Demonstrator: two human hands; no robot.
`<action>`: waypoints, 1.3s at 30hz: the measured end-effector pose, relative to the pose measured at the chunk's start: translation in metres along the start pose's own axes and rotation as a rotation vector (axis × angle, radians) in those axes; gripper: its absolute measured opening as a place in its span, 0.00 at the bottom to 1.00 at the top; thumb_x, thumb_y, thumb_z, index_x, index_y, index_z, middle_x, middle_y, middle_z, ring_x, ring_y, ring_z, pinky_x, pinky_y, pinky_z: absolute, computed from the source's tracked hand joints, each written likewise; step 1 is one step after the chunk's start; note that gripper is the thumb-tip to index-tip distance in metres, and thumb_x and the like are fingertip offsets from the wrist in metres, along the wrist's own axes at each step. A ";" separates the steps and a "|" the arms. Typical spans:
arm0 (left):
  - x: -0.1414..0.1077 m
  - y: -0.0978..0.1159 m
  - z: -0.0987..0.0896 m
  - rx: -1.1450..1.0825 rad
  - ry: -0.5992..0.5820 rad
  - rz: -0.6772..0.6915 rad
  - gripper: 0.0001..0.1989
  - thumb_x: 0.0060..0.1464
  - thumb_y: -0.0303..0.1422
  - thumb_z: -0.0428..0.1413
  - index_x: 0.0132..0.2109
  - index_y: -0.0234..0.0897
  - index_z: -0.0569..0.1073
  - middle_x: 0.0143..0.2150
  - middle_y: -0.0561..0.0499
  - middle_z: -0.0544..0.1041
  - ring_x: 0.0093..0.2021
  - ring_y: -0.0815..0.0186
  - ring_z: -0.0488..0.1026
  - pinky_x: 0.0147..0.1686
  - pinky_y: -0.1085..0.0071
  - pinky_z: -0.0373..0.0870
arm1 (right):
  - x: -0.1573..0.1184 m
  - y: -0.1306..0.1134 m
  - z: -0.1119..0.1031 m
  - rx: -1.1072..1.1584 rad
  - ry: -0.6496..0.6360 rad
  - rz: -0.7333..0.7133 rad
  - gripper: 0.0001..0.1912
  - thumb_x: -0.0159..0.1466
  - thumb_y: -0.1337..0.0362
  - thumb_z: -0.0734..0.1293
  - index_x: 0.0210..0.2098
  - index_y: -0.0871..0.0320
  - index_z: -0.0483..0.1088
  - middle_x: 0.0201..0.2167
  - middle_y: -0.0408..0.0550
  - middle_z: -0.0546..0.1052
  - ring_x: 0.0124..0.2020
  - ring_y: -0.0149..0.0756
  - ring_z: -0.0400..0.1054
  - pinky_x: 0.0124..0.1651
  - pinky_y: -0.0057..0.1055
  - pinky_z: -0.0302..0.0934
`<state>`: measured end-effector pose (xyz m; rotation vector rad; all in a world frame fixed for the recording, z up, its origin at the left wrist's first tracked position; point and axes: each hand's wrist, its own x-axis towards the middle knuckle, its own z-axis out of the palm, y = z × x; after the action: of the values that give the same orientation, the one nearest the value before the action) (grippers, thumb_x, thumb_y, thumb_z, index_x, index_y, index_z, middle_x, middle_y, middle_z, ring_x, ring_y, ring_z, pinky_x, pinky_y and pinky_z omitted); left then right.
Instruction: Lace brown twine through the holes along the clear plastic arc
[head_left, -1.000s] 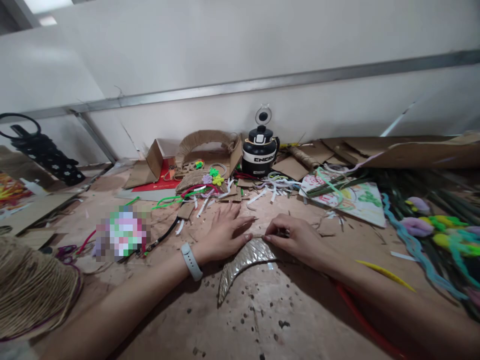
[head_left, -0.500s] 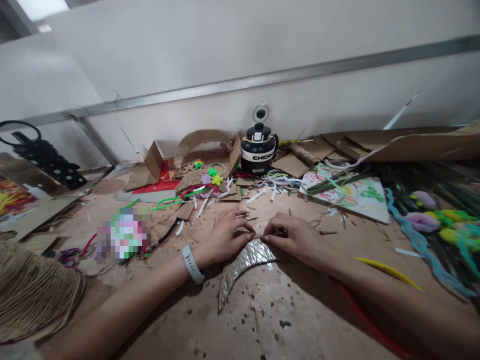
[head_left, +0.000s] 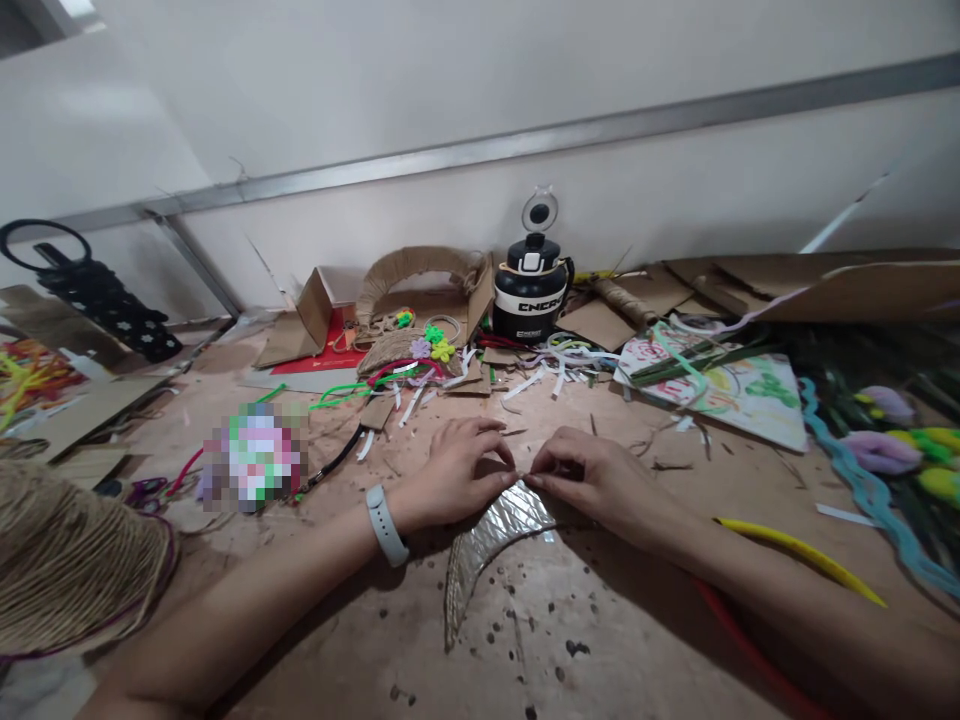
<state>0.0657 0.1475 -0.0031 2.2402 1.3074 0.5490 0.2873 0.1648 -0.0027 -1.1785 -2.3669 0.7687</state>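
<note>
A crescent-shaped taped piece point(head_left: 491, 540) with a shiny, wrinkled surface and a brown, cord-like edge lies on the table in front of me. My left hand point(head_left: 466, 470) pinches its upper edge between thumb and fingers, and a pale watch band circles that wrist. Close beside it, the fingertips of my right hand point(head_left: 574, 475) are pressed together on the same edge. The fingertips of both hands nearly meet. Part of the piece's right side is hidden under my right hand.
A twine cone point(head_left: 75, 560) stands at the left. Behind my hands are a black-and-white bottle point(head_left: 529, 300), a cardboard arch point(head_left: 420, 262) and paper scraps. A painted sheet point(head_left: 750, 400) and fuzzy pipe-cleaner flowers point(head_left: 881, 452) lie at the right. A dark bottle point(head_left: 112, 305) leans far left.
The view has shifted a little, so the background things sit farther right. Both hands keep pinching the piece's upper edge, with only slight finger movement.
</note>
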 end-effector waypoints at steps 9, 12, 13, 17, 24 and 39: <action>-0.002 -0.001 0.001 -0.037 0.024 -0.044 0.06 0.58 0.38 0.59 0.41 0.43 0.77 0.62 0.47 0.67 0.65 0.54 0.60 0.65 0.50 0.53 | 0.001 -0.001 -0.008 0.052 -0.039 0.039 0.09 0.62 0.57 0.67 0.33 0.54 0.75 0.33 0.47 0.76 0.35 0.37 0.69 0.38 0.33 0.61; -0.005 0.000 0.002 -0.033 0.033 -0.045 0.06 0.57 0.37 0.59 0.41 0.42 0.78 0.61 0.46 0.68 0.64 0.54 0.60 0.65 0.52 0.54 | 0.001 0.001 -0.009 0.037 -0.020 0.039 0.10 0.62 0.56 0.67 0.32 0.55 0.75 0.32 0.47 0.75 0.35 0.38 0.69 0.38 0.33 0.60; -0.005 0.001 0.002 -0.032 0.033 -0.047 0.06 0.57 0.37 0.59 0.41 0.42 0.78 0.61 0.46 0.68 0.64 0.54 0.60 0.65 0.53 0.54 | 0.001 0.001 -0.008 0.034 -0.018 0.034 0.10 0.62 0.56 0.67 0.32 0.55 0.75 0.32 0.47 0.75 0.35 0.38 0.69 0.38 0.33 0.60; -0.009 0.006 -0.001 -0.006 0.033 -0.018 0.05 0.56 0.35 0.60 0.40 0.41 0.77 0.61 0.44 0.67 0.64 0.55 0.60 0.65 0.55 0.54 | -0.001 0.001 -0.005 0.038 -0.029 0.003 0.10 0.62 0.56 0.67 0.32 0.55 0.75 0.33 0.47 0.75 0.35 0.37 0.69 0.38 0.33 0.60; -0.012 0.012 -0.005 0.011 -0.011 0.001 0.11 0.57 0.41 0.59 0.35 0.39 0.75 0.61 0.43 0.68 0.64 0.53 0.60 0.66 0.49 0.49 | -0.005 -0.009 0.001 0.053 -0.059 -0.067 0.09 0.64 0.59 0.66 0.31 0.55 0.76 0.35 0.49 0.76 0.36 0.37 0.69 0.39 0.32 0.61; -0.013 0.007 -0.002 0.015 -0.079 0.006 0.12 0.60 0.43 0.57 0.42 0.40 0.74 0.64 0.41 0.64 0.68 0.51 0.55 0.67 0.40 0.33 | -0.008 -0.002 -0.012 -0.108 -0.121 -0.087 0.05 0.63 0.62 0.68 0.32 0.55 0.73 0.33 0.46 0.74 0.34 0.35 0.68 0.37 0.31 0.59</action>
<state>0.0637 0.1334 0.0010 2.2551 1.2697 0.4498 0.2970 0.1612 0.0077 -1.0906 -2.5695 0.7089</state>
